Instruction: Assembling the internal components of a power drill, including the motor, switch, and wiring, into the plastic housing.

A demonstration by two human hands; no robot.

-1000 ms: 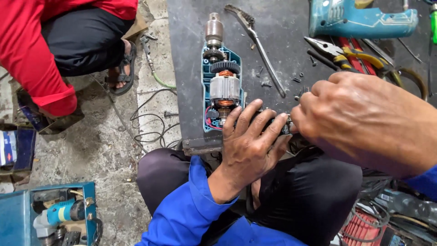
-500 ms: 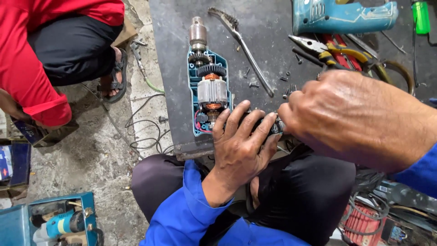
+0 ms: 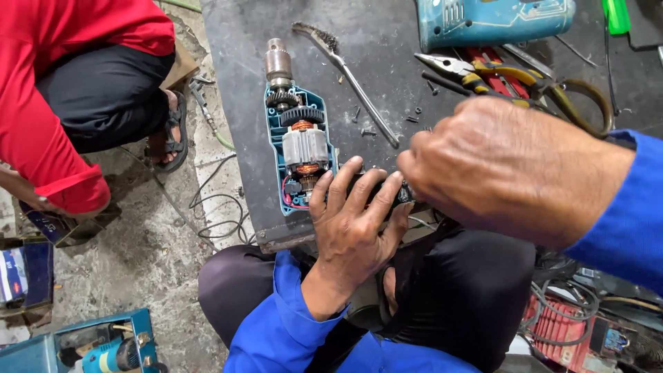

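Soft, even daylight fills the scene, with no single hard source. The dark metal worktop [image 3: 387, 62] takes a dull sheen toward its far edge, and small scratches and screws read clearly there. Just left of the worktop, the grey concrete floor [image 3: 138, 255] is brightly lit. Shadows are weak: a faint one lies beneath the left hand [image 3: 356, 221] at the worktop's near edge, and the darkest area is the black trousers below it. The right hand [image 3: 504, 166], close to the lens, looks oversized and slightly soft. Straight lines bow toward the corners from the wide lens. Reds and blues look saturated; nothing is blown out.
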